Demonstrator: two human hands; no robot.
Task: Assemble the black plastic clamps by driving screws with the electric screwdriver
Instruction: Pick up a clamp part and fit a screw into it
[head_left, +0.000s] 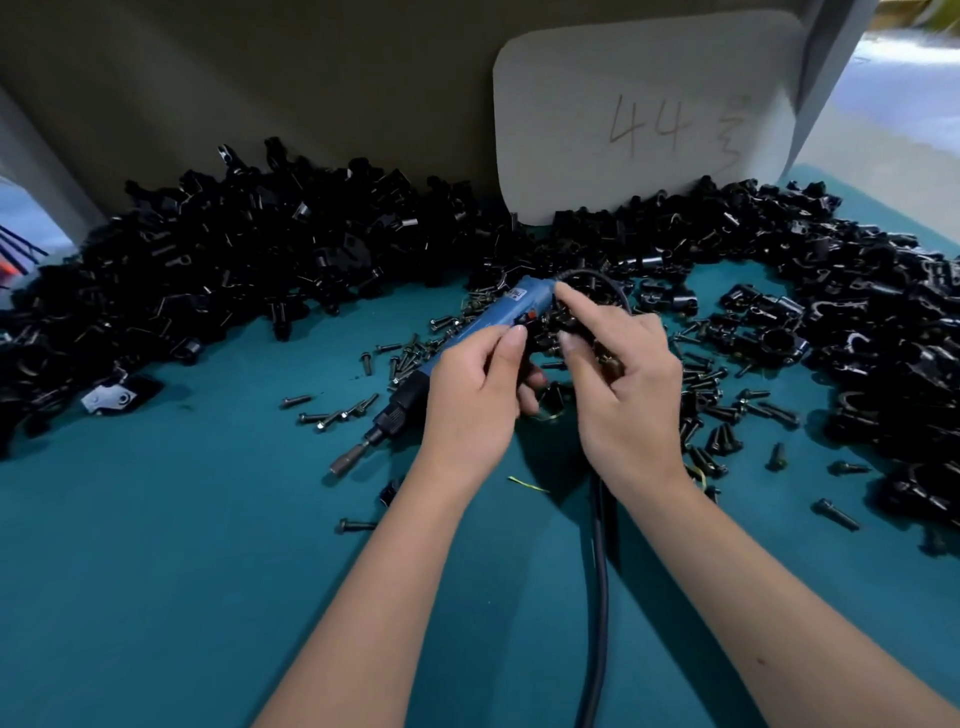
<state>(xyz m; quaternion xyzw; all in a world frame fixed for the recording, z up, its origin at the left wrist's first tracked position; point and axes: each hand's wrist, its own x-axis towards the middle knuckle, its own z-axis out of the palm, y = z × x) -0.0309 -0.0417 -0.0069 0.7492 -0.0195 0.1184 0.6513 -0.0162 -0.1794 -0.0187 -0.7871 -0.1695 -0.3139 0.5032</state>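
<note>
Head view: at frame centre the left hand (470, 400) curls its fingers round the blue electric screwdriver (470, 338), its bit pointing lower left. The right hand (618, 384) has fingers bent, index tip touching the tool's rear end; whether it pinches anything I cannot tell. Black clamps (234, 260) bank the upper left and right edges; screws (717, 410) lie scattered between. Bare teal table (156, 571) fills the lower left.

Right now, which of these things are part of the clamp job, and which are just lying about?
Part of the job:
electric screwdriver, held in the left hand
loose screws
black clamp pile
right hand

Lying about:
white card marked 44
yellow wire scrap
</note>
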